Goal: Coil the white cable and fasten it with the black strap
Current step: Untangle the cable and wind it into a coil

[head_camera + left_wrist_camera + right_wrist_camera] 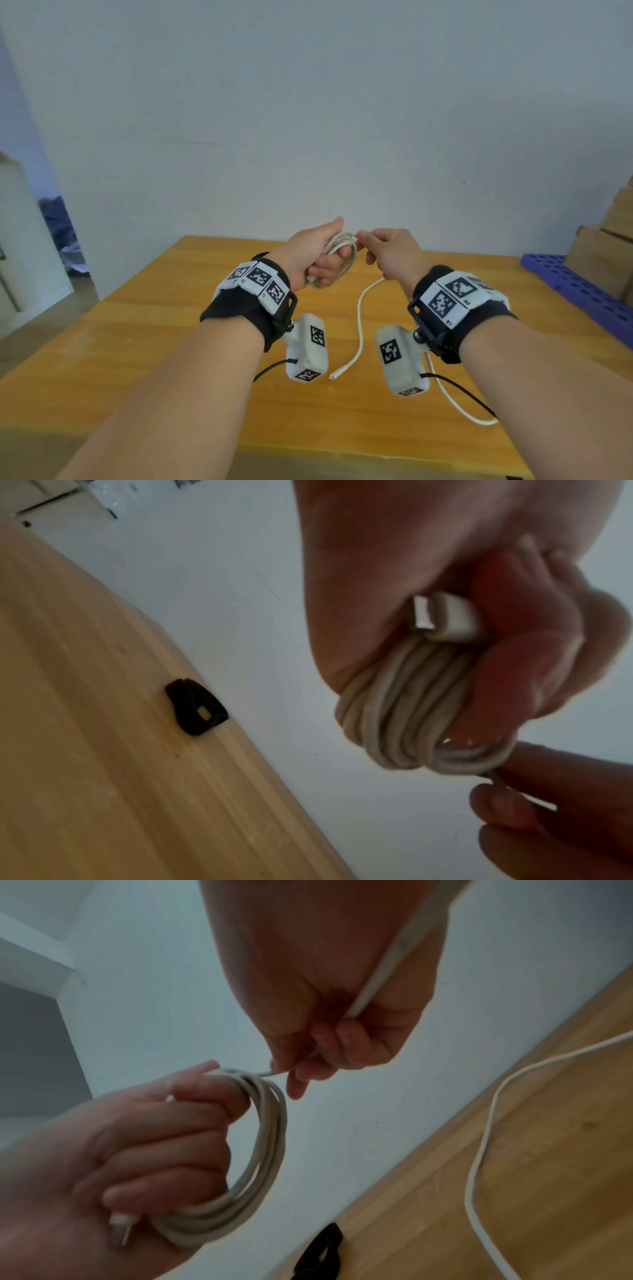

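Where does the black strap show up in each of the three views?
Head: not visible; the hands likely hide it.
Left wrist: black strap left of centre, at the table's far edge by the wall.
Right wrist: bottom centre, partly cut off.
Shared landmark: the coiled white cable.

No words, brands or numbers can be read. The only signs are black-and-white square code markers on the wrist bands (260,279) and on the white camera housings (308,346) below them (tiny characters beside the markers are illegible).
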### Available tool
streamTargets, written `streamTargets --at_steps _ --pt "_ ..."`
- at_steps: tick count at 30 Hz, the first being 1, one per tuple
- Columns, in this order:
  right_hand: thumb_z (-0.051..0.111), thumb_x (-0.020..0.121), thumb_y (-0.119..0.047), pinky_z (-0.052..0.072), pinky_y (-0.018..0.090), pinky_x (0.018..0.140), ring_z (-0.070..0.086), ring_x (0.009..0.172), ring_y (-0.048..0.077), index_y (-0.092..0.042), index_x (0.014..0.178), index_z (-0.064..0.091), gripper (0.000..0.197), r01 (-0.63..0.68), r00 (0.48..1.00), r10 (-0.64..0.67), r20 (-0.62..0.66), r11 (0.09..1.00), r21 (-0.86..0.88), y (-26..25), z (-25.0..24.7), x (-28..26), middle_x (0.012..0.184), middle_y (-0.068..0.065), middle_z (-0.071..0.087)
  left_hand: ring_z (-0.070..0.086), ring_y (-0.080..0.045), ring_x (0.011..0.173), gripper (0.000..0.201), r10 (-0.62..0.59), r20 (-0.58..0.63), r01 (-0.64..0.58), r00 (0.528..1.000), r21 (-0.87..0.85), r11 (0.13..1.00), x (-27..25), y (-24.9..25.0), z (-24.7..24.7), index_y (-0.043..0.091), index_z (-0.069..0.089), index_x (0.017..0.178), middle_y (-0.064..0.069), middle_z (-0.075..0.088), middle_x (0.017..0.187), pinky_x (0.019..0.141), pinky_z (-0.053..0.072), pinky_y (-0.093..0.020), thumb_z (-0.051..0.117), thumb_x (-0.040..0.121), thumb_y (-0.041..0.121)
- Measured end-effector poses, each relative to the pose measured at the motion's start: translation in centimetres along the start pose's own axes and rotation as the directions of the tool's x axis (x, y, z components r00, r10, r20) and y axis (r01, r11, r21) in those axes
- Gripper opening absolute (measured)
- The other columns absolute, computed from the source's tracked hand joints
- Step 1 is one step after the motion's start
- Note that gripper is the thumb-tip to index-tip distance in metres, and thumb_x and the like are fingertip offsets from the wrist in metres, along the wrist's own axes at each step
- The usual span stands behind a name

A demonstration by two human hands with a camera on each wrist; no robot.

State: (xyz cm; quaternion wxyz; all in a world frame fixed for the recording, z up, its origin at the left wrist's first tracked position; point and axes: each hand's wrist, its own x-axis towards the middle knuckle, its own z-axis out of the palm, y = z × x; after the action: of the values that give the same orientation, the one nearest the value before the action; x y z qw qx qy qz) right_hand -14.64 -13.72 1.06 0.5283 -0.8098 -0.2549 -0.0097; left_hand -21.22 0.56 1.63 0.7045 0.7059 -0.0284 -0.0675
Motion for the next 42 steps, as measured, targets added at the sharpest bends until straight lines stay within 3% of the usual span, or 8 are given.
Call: streamTargets --at_steps 10,15,18,22,27,35,38,42 --pt "0.043 0.099 -0.023 0.029 0.022 0.039 0.035 0.04 0.015 -0.013 0.07 0.058 0.034 -0.076 0.995 0.07 0.066 0.992 0.101 -0.3 1.6 -0.3 0.058 0.005 0.057 0.026 -0.009 0.029 0.051 0.106 -0.09 -0.13 0.99 -0.335 0.933 -0.4 0.4 0.9 0.01 0.049 0.069 0.005 0.031 0.036 0.039 0.035 -0.019 0.021 0.101 0.039" --pt "0.036 0.1 -0.018 0.028 0.02 0.036 0.035 0.041 0.014 -0.01 0.074 0.055 0.034 -0.115 0.988 0.108 0.112 0.992 0.059 -0.5 1.8 -1.0 0.058 0.006 0.056 0.032 -0.011 0.036 0.046 0.115 -0.123 -0.154 0.986 -0.375 0.914 -0.7 1.0 2.0 0.01 0.051 0.074 0.003 0.037 0.043 0.046 0.039 -0.022 0.024 0.101 0.036" --pt "0.034 0.096 -0.004 0.029 0.022 0.038 0.035 0.043 0.014 -0.012 0.074 0.054 0.031 -0.176 0.971 0.179 0.156 0.984 -0.032 -0.9 2.0 -1.3 0.061 0.007 0.058 0.038 -0.013 0.041 0.037 0.136 -0.181 -0.202 0.974 -0.427 0.881 -0.7 1.3 2.7 0.008 0.05 0.082 0.001 0.042 0.05 0.054 0.04 -0.027 0.028 0.101 0.031" --pt "0.031 0.086 0.01 0.032 0.024 0.044 0.038 0.045 0.016 -0.009 0.063 0.054 0.038 -0.205 0.962 0.229 0.151 0.965 -0.161 -1.3 2.3 -1.5 0.057 0.001 0.057 0.042 -0.015 0.048 0.022 0.144 -0.212 -0.235 0.967 -0.505 0.83 -1.1 2.0 3.5 0.006 0.046 0.09 -0.003 0.045 0.06 0.058 0.042 -0.029 0.032 0.098 0.02" --pt "0.041 0.094 -0.016 0.03 0.024 0.041 0.035 0.041 0.014 -0.014 0.067 0.06 0.033 -0.159 0.957 0.182 0.226 0.981 -0.114 -1.1 2.2 -2.0 0.056 0.002 0.06 0.047 -0.016 0.057 0.01 0.149 -0.308 -0.29 0.94 -0.487 0.824 -0.9 2.1 3.9 0.005 0.045 0.097 -0.008 0.049 0.069 0.064 0.045 -0.029 0.037 0.098 0.011" --pt "0.042 0.097 -0.02 0.031 0.02 0.039 0.038 0.036 0.008 -0.016 0.073 0.063 0.032 -0.067 0.938 0.129 0.322 0.978 -0.197 -1.6 1.7 -3.0 0.057 0.0 0.061 0.05 -0.015 0.058 0.015 0.174 -0.434 -0.358 0.884 -0.388 0.849 -0.2 2.0 4.2 0.006 0.05 0.083 -0.007 0.051 0.071 0.069 0.045 -0.028 0.044 0.098 0.004" --pt "0.042 0.097 -0.017 0.033 0.019 0.04 0.041 0.043 0.011 -0.016 0.073 0.062 0.031 -0.02 0.943 0.09 0.321 0.977 -0.213 -1.9 1.9 -3.3 0.058 0.0 0.06 0.049 -0.015 0.06 0.017 0.182 -0.477 -0.383 0.86 -0.366 0.848 0.0 2.1 4.4 0.005 0.05 0.082 -0.007 0.051 0.071 0.07 0.046 -0.027 0.044 0.098 0.003" --pt "0.043 0.096 -0.02 0.033 0.019 0.042 0.04 0.044 0.01 -0.012 0.077 0.064 0.03 -0.027 0.927 0.111 0.358 0.972 -0.233 -2.2 1.7 -3.5 0.058 -0.001 0.059 0.052 -0.013 0.061 0.022 0.24 -0.561 -0.339 0.792 -0.078 0.937 0.4 1.9 4.5 0.011 0.05 0.077 -0.002 0.053 0.07 0.061 0.043 -0.023 0.045 0.098 0.011"
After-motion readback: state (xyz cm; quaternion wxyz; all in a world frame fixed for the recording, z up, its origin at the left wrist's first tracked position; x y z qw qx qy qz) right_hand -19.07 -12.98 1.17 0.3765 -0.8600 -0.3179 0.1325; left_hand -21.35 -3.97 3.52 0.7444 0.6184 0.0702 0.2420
